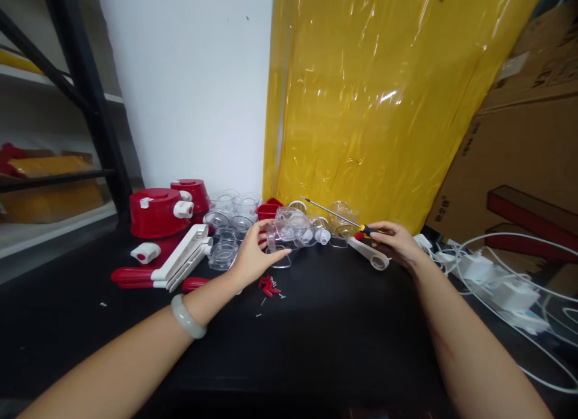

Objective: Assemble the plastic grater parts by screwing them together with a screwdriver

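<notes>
My left hand [253,253] is curled round the near end of a clear plastic part [276,233], with the thumb apart below it. In my right hand [396,243] is a screwdriver [334,213] with a black and yellow handle; its long shaft points up and to the left, over the clear parts. Several clear plastic pieces with white fittings [322,235] lie between the hands. Just below the right hand rests a white handle-like piece [371,254] with a round end. Small red pieces [270,286] and several screws [282,296] lie on the black table [325,341].
At the left stand red pots [156,211], white bars with red handles [183,256] and stacked clear cups [223,217]. White cables and adapters [515,292] crowd the right. Behind are a yellow-wrapped panel [361,106] and a cardboard box [519,142]. A shelf rack [90,118] stands far left.
</notes>
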`<action>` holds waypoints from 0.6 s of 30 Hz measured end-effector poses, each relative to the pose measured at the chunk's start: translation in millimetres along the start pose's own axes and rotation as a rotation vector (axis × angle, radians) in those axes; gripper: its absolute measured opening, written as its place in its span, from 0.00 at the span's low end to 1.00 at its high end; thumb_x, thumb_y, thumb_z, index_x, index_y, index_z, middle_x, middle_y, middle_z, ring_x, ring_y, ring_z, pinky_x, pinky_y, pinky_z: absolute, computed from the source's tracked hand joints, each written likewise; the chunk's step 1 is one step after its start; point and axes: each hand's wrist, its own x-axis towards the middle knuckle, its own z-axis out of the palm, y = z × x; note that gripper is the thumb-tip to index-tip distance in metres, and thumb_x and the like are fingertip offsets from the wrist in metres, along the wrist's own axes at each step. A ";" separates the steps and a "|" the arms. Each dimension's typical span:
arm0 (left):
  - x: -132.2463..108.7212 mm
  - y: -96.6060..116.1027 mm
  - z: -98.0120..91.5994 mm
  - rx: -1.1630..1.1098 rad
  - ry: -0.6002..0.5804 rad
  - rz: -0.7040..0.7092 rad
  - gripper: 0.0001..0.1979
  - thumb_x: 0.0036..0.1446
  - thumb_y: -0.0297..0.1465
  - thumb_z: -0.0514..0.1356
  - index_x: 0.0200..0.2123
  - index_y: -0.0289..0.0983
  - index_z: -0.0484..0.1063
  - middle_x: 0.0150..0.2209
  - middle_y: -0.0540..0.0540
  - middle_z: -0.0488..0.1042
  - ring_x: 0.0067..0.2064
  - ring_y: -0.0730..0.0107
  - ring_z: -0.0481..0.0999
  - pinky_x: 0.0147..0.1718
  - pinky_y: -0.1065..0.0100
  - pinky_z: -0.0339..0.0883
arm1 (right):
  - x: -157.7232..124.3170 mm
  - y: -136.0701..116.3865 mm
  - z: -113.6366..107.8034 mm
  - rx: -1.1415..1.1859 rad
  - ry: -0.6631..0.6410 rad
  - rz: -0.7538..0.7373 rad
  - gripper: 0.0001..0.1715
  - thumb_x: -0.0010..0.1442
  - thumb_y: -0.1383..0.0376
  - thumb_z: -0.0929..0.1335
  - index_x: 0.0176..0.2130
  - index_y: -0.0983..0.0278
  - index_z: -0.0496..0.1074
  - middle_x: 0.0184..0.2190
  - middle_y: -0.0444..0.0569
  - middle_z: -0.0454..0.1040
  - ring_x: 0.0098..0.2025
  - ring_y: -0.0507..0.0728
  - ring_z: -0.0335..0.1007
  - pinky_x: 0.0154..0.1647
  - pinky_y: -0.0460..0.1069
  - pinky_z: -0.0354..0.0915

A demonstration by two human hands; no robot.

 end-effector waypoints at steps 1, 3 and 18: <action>0.4 3.1 -2.8 0.037 0.025 0.041 0.36 0.45 0.37 0.72 0.56 0.43 0.60 0.57 0.41 0.66 0.52 0.60 0.74 0.52 0.54 0.72 | -0.5 -0.7 -1.2 0.007 0.005 -0.007 0.27 0.35 0.55 0.80 0.36 0.62 0.78 0.30 0.47 0.78 0.24 0.51 0.70 0.24 0.47 0.65; 1.3 11.1 -9.5 0.146 0.053 0.128 0.37 0.46 0.38 0.71 0.58 0.45 0.61 0.58 0.42 0.64 0.52 0.59 0.74 0.52 0.53 0.71 | -1.0 -1.3 -5.1 0.014 0.011 -0.020 0.26 0.36 0.55 0.80 0.35 0.62 0.77 0.30 0.47 0.78 0.25 0.52 0.71 0.24 0.47 0.66; 8.5 27.9 -38.9 0.739 0.011 0.480 0.35 0.53 0.32 0.65 0.63 0.46 0.58 0.54 0.41 0.63 0.57 0.52 0.67 0.55 0.49 0.65 | 1.9 3.4 -25.7 -0.019 0.037 0.026 0.26 0.33 0.54 0.81 0.34 0.61 0.81 0.32 0.51 0.81 0.27 0.55 0.74 0.29 0.50 0.70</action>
